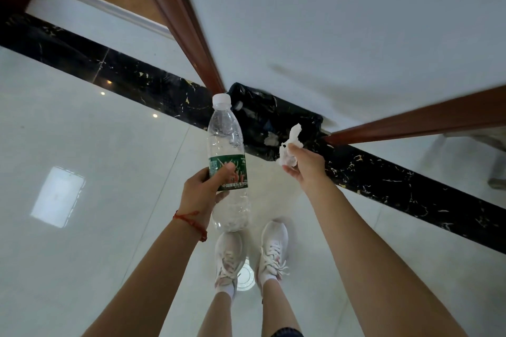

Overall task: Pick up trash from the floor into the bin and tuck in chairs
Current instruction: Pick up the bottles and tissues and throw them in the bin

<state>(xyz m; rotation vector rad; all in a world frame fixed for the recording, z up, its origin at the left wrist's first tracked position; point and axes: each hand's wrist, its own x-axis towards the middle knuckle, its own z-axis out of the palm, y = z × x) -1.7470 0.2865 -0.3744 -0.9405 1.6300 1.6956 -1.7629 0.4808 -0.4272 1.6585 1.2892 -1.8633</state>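
My left hand (204, 190) grips an empty clear plastic bottle (226, 145) with a green label and white cap, held upright in front of me. My right hand (304, 165) pinches a crumpled white tissue (290, 145). Just beyond both hands stands a bin lined with a black bag (273, 115), against the wall on the black marble strip. Some scraps lie inside the bin. Both hands are short of the bin's opening, a little nearer to me.
Glossy white tile floor (95, 172) with a black marble border (410, 186). Brown wooden door frames (197, 44) stand left and right of the bin. My white sneakers (230, 257) are below. A chair leg (495, 169) shows at the right edge.
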